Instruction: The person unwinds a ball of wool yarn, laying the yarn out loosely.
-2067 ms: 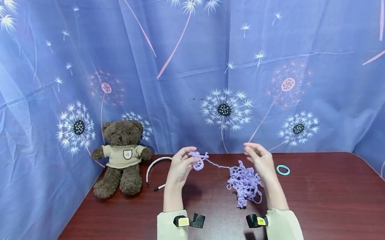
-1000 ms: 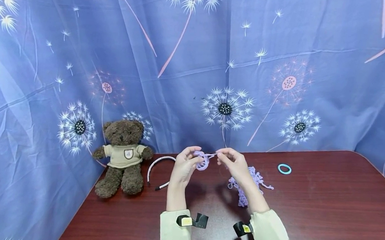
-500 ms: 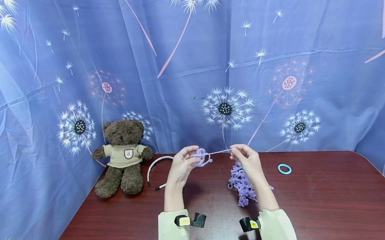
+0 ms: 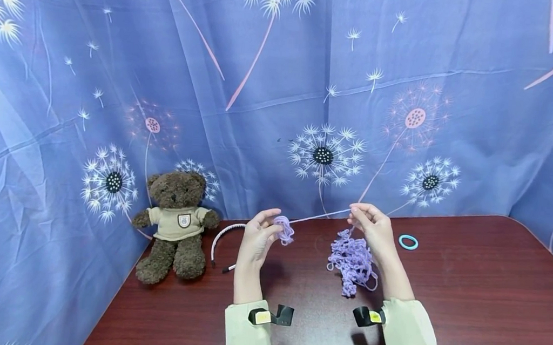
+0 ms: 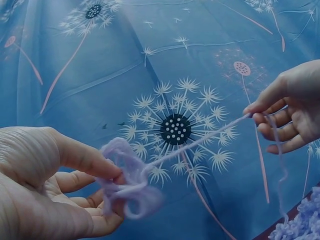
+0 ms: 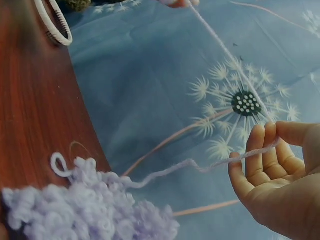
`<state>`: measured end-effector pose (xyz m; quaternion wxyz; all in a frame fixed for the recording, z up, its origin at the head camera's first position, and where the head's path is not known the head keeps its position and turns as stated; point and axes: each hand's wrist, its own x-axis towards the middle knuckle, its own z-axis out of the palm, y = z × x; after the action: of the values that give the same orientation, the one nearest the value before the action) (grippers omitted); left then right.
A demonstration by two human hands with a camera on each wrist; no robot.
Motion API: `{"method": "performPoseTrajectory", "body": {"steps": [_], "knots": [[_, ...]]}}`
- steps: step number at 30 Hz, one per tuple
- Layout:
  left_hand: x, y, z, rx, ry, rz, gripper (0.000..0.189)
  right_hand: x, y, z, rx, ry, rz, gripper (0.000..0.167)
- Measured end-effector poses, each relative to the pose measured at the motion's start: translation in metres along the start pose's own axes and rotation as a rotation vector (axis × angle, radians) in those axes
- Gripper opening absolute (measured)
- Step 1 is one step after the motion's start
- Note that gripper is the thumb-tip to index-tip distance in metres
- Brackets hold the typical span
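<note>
Between thumb and fingers, my left hand [image 4: 255, 241] pinches a small looped bundle of lilac yarn [image 5: 131, 182], raised above the table. From the bundle a single yarn strand [image 5: 200, 140] runs taut up to my right hand [image 4: 376, 234], whose thumb and index fingertip pinch it. Past that pinch the strand hangs slack, as the right wrist view shows, down to a crinkled heap of lilac yarn [image 4: 351, 259]. That heap lies on the table just below and left of my right hand.
A brown teddy bear [image 4: 175, 224] in a beige sweater sits at the table's left. Beside it lies a white headband [image 4: 219, 241], partly behind the left hand. A turquoise ring [image 4: 408, 242] lies right of the heap on the dark red table [image 4: 481, 297]. A dandelion-print curtain [image 4: 259, 138] hangs behind.
My right hand came in to the bundle, took the strand and drew it out to the right, stretching it. The bundle in my left hand looks smaller; that hand shifted slightly left.
</note>
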<state>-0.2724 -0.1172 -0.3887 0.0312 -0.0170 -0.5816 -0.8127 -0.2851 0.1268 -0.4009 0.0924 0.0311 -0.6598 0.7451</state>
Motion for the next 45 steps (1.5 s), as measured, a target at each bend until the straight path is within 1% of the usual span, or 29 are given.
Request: {"method": "performPoseTrajectory", "body": {"steps": [8,13,15,20,27,31,38,41,45], "knots": [[0.001,0.001,-0.005,-0.009,0.025,-0.002,0.036,0.000,-0.003,-0.013,0.086,0.054,0.013,0.016],[0.000,0.001,-0.009,-0.016,0.040,0.004,0.035,0.001,-0.003,-0.023,0.159,0.078,0.006,0.016],[0.000,0.002,-0.011,-0.020,0.046,0.006,0.034,0.002,-0.003,-0.028,0.203,0.088,-0.001,0.015],[0.000,0.003,-0.013,-0.013,0.056,0.002,0.035,0.003,-0.002,-0.037,0.314,0.115,-0.029,0.020],[0.000,0.004,-0.016,-0.049,0.064,0.002,0.031,0.003,-0.001,-0.047,0.341,0.151,-0.037,0.022],[0.000,0.003,-0.019,-0.074,0.078,0.011,0.031,0.003,-0.002,-0.054,0.341,0.194,-0.018,0.020],[0.000,0.004,-0.020,-0.113,0.112,0.023,0.031,0.004,-0.002,-0.065,0.353,0.273,0.032,0.016],[0.000,0.004,-0.021,-0.109,0.132,0.022,0.032,0.003,-0.002,-0.069,0.355,0.288,0.035,0.016],[0.001,0.004,-0.023,-0.112,0.154,0.023,0.030,0.002,-0.001,-0.073,0.351,0.286,0.014,0.014]]}}
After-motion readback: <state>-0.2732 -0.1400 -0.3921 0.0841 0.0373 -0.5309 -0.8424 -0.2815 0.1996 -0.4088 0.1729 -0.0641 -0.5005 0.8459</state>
